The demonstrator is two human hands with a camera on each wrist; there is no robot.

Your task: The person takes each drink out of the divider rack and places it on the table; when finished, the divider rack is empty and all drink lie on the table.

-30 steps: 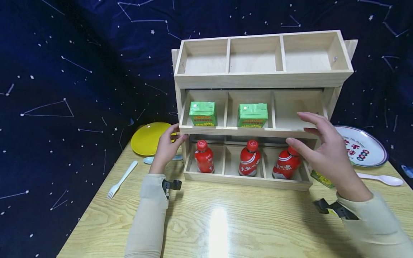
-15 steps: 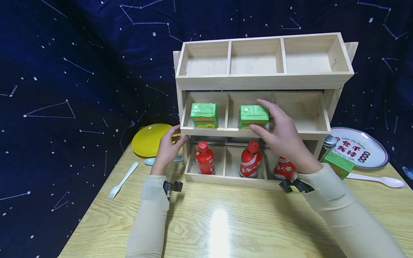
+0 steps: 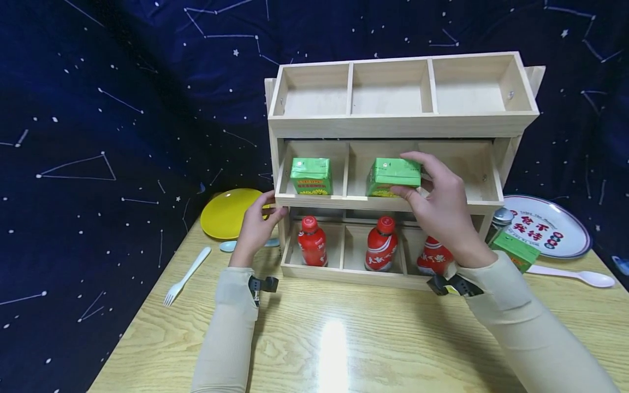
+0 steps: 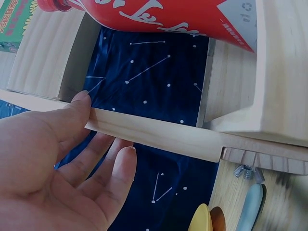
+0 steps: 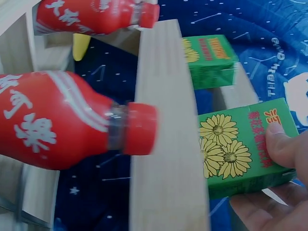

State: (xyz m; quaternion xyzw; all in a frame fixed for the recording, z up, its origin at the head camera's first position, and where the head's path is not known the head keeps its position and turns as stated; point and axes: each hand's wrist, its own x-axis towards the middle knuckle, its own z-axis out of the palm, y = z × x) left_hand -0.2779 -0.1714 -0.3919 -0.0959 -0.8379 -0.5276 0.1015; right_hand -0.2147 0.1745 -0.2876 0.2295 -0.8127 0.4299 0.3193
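My right hand (image 3: 444, 210) pinches a green drink carton (image 3: 393, 173) by its right end, thumb in front and fingers behind, in the middle compartment of the rack's middle tier. Yellow flowers show on the carton (image 5: 236, 149) in the right wrist view. My left hand (image 3: 257, 226) holds the left side post of the wooden rack (image 3: 403, 126). In the left wrist view, the left thumb lies on one side of that post (image 4: 154, 134) and the fingers on the other. A second green carton (image 3: 312, 176) stands in the tier's left compartment.
Red bottles (image 3: 312, 241) stand in the bottom tier, the right one partly behind my right hand. Right of the rack lie a white plate (image 3: 570, 229), a shaker (image 3: 500, 218), another green carton (image 3: 516, 250) and a spoon (image 3: 592, 278). Left are a yellow plate (image 3: 221, 215) and a fork (image 3: 187, 275).
My right hand has moved left from the right compartment to the middle carton, gripped it and shifted it slightly right. My left hand has stayed on the post.
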